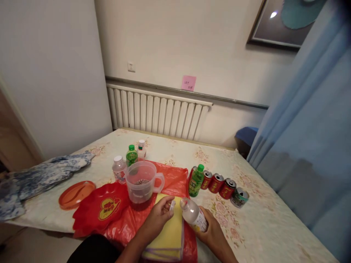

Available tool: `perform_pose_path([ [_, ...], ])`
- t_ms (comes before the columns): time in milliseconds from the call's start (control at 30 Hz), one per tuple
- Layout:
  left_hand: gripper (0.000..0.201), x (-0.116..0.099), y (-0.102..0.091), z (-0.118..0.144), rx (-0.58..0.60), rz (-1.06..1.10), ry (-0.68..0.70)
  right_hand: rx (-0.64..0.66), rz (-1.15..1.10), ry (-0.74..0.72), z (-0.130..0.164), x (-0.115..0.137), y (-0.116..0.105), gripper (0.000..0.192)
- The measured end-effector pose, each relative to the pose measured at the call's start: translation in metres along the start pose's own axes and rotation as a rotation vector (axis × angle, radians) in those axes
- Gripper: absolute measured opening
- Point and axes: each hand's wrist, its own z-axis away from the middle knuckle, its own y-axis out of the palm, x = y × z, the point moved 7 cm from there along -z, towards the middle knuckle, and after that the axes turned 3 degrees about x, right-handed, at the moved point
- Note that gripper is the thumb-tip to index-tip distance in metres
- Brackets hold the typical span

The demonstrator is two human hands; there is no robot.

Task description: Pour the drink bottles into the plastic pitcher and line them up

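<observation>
My right hand [210, 227] is wrapped round a clear plastic bottle [193, 214] with a white label, tilted so that its uncapped mouth points up and left. Just left of that mouth, my left hand [160, 215] pinches a small white bottle cap [172, 205]. Both hands are above a yellow sheet or pad [168, 237] lying on a red plastic bag [175, 179]. Behind my left hand stands a translucent plastic jug [139, 184] with its handle to the right. Small dark bits or bubbles show inside it, too blurred to tell.
Left of the jug lie a red scalloped tray [90, 213] and an orange lid [76, 195]. Behind it stand a green-capped bottle [132, 156] and white-capped bottles [119, 168]. On the right are another green-capped bottle [196, 181] and several cans [227, 189] in a row.
</observation>
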Motion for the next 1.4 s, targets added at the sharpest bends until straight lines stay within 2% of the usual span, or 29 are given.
perform_pose_path([
  [167,0.054,-0.016,0.013,0.000,-0.013,-0.105,-0.002,0.004,-0.033,-0.063,0.007,0.002,0.000,0.051],
  [367,0.046,-0.037,0.034,0.002,0.039,-0.273,0.034,-0.013,-0.034,-0.104,0.015,0.003,-0.004,0.051],
  [767,0.038,-0.081,0.052,0.014,0.115,-0.654,0.236,0.024,-0.001,-0.133,0.022,0.012,-0.010,0.052],
  [967,0.038,-0.083,0.055,0.021,0.154,-0.786,0.331,0.025,-0.002,-0.132,0.023,0.016,-0.011,0.054],
  [1100,0.037,-0.083,0.055,0.021,0.167,-0.785,0.345,0.026,-0.001,-0.130,0.023,0.016,-0.011,0.053],
  [1200,0.045,-0.081,0.054,0.019,0.165,-0.766,0.325,0.021,-0.006,-0.123,0.024,0.017,-0.010,0.053],
  [1333,0.063,-0.076,0.052,0.015,0.076,-0.732,0.252,-0.005,-0.017,-0.127,0.024,0.020,-0.011,0.054],
  [1400,0.060,-0.078,0.051,0.013,0.005,-0.707,0.237,-0.020,-0.010,-0.134,0.024,0.021,-0.012,0.054],
])
